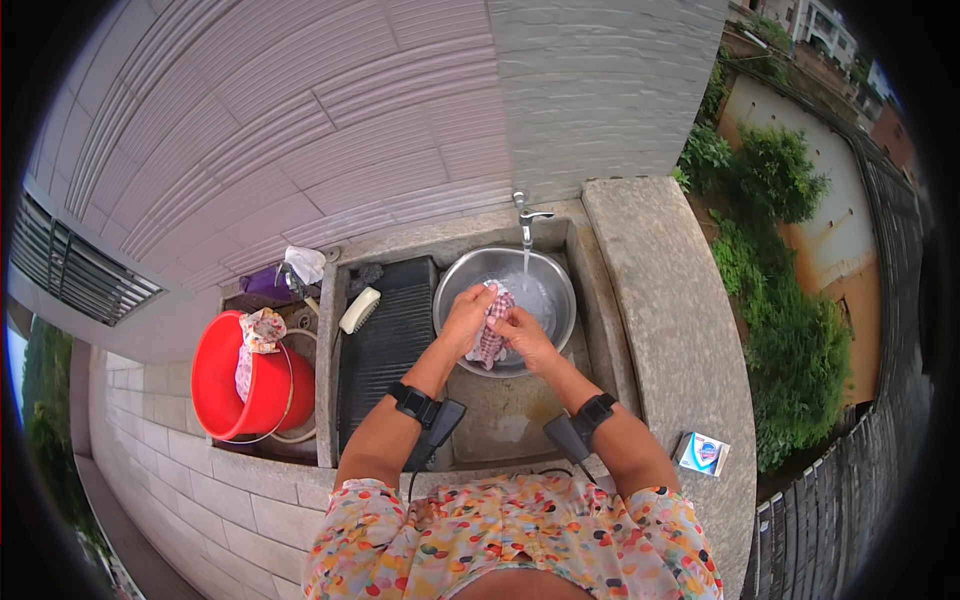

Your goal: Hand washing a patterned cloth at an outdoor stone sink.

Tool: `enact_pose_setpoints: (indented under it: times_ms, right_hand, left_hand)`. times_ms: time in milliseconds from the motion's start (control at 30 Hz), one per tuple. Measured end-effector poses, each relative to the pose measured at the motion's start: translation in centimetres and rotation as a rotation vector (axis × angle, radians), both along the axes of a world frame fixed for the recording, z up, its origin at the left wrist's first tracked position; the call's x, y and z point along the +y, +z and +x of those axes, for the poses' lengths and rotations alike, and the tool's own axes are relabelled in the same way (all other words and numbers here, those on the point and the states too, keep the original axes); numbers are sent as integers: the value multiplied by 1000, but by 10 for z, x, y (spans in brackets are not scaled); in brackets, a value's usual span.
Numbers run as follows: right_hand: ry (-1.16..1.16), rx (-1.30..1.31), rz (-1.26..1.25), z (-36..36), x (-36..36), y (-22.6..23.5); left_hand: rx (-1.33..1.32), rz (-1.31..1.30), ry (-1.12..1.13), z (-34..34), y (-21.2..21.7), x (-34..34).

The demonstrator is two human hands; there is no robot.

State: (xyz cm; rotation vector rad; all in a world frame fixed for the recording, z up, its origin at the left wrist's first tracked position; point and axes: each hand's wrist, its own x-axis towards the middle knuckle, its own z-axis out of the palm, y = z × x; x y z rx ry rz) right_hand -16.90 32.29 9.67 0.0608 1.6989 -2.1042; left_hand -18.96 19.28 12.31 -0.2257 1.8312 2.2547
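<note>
Both hands, left hand (466, 318) and right hand (522, 338), hold with closed fingers a checked cloth (491, 335) above the steel basin (455, 290), rubbing it under the tap (524, 215); rinsing seems the step, and wringing probably needs a firmer twist.

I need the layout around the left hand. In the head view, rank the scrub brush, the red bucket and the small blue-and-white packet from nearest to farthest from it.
From the left hand, which holds the checked cloth:
1. Scrub brush, to its left on the ribbed washboard.
2. Red bucket, farther left, outside the concrete sink.
3. Small blue-and-white packet, lower right on the concrete ledge.
</note>
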Motion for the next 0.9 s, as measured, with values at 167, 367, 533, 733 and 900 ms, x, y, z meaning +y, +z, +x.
enact_pose_setpoints:
  times_ms: [167, 367, 533, 733, 900]
  right_hand:
    - [-71, -159, -333, -1, 5, -3]
    - [-196, 25, -354, -22, 27, 4]
    - [-207, -149, -634, -23, 50, 8]
    - [-211, -180, -634, -23, 32, 14]
    - [-203, -177, -578, -24, 32, 12]
  left_hand:
    - [-159, 278, 14, -1, -4, -4]
    - [-226, 495, 213, -16, -23, -29]
    - [-223, 393, 110, -21, 8, -37]
    - [-176, 198, -22, -6, -50, -7]
    - [-301, 125, -153, 0, -34, 15]
